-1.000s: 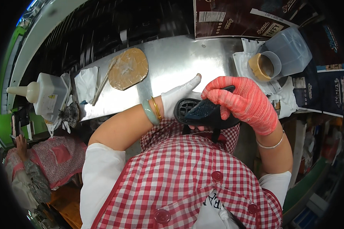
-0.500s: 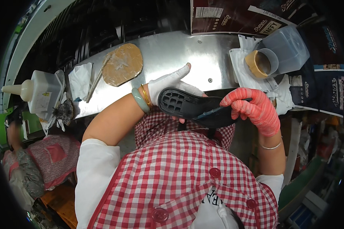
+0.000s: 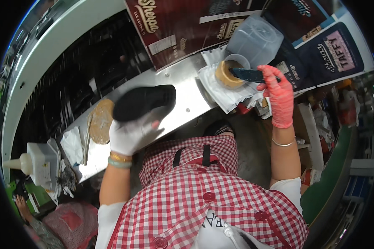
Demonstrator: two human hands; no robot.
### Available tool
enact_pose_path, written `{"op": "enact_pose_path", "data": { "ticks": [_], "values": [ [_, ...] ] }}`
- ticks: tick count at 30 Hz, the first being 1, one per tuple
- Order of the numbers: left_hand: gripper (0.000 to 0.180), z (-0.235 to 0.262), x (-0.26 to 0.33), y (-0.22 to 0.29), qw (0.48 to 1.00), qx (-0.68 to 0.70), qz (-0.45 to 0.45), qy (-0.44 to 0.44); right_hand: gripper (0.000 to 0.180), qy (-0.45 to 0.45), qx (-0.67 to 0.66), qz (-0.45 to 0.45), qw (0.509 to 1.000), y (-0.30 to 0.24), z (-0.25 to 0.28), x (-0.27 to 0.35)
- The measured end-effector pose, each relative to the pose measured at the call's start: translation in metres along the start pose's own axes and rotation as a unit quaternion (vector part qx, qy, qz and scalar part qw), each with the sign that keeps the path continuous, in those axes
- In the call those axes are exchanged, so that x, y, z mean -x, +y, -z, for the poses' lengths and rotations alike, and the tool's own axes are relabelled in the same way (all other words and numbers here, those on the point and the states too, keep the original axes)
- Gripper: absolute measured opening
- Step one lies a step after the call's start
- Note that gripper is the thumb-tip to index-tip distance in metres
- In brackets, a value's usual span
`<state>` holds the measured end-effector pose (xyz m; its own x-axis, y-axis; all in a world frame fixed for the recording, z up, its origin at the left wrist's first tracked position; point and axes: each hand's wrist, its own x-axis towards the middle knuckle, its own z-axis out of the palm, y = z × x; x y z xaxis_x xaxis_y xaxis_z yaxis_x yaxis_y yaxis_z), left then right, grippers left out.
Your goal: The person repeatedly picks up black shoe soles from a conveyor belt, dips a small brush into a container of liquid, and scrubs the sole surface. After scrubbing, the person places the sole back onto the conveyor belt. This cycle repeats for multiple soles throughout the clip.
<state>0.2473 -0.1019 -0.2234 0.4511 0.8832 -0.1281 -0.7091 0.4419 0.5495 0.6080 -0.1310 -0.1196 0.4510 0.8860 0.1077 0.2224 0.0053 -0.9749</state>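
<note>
My left hand [image 3: 126, 137], in a white glove, grips a black shoe sole [image 3: 143, 103] above the metal bench. The sole is blurred by motion, and its smooth dark face shows. My fingers are partly hidden beneath it. On the right, my right hand [image 3: 277, 95], in a red glove, pinches a dark, flat-handled brush [image 3: 253, 75]. The brush's far end reaches over and into the mouth of a small cup [image 3: 227, 79] with a tan band round it. What the cup holds is hard to make out. White paper [image 3: 214, 85] lies under the cup.
A clear plastic container [image 3: 255, 41] lies behind the cup. Dark printed sheets [image 3: 187, 25] line the back. A tape-wrapped brown pad [image 3: 102, 124], a thin stick [image 3: 86, 145] and a squeeze bottle [image 3: 41, 166] sit at left. Another person's hand [image 3: 21, 205] shows at lower left.
The sole moved left and up in my left hand and was turned over. My right hand lifted the brush off the sole and brought it to the cup. The view shifted too.
</note>
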Motion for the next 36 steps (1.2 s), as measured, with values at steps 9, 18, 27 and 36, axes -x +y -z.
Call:
{"op": "enact_pose_path", "data": {
  "ticks": [9,18,27,36],
  "values": [
    [0.061,0.004,0.032,-0.062,0.973,0.160,0.153,0.069,0.026,-0.016,0.031,-0.049,0.998,0.032,-0.005,-0.024],
    [0.054,-0.023,-0.010,-0.065,0.973,0.183,0.131,-0.055,0.026,-0.018,-0.109,-0.092,0.990,0.033,-0.003,-0.007],
    [0.066,-0.060,-0.015,-0.070,0.972,0.179,0.109,-0.103,0.026,-0.117,-0.200,-0.098,0.968,-0.014,-0.077,0.073],
    [0.071,-0.063,-0.006,-0.077,0.985,0.148,0.075,-0.037,0.022,-0.105,-0.206,-0.066,0.971,-0.007,-0.088,0.082]
  ]
}}
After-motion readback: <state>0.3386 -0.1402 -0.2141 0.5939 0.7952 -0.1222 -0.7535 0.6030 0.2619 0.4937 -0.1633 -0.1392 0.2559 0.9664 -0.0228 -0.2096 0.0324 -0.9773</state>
